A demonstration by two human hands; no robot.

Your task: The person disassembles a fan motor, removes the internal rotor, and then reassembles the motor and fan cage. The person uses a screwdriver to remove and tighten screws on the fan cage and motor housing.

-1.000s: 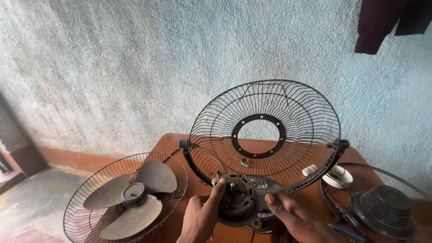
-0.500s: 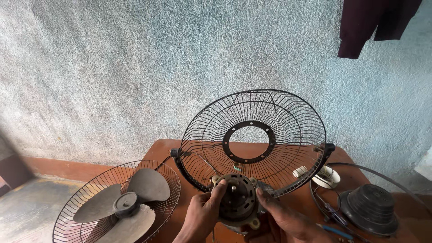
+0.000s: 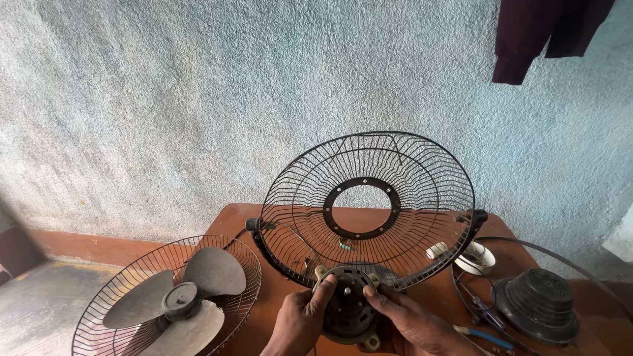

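A dark fan motor (image 3: 346, 304) with cream mounting lugs rests on a brown wooden table (image 3: 227, 224). My left hand (image 3: 300, 322) grips its left side, fingers laid over the front face. My right hand (image 3: 409, 322) holds its right side, thumb near the centre shaft. Just behind the motor a black wire rear fan guard (image 3: 369, 204) stands tilted, with a round central ring; its lower edge sits close behind the motor.
A second wire guard (image 3: 125, 290) with a grey three-blade fan propeller (image 3: 178, 300) lies at the left, partly off the table. A black domed motor cover (image 3: 537, 304), a white plastic part (image 3: 475, 256), cables and a blue-handled tool (image 3: 484, 336) sit at right. A dark garment (image 3: 541, 33) hangs on the rough wall.
The view has shifted, so everything sits lower and further right in frame. Both hands stay on the motor; my left fingers have moved up over its front face.
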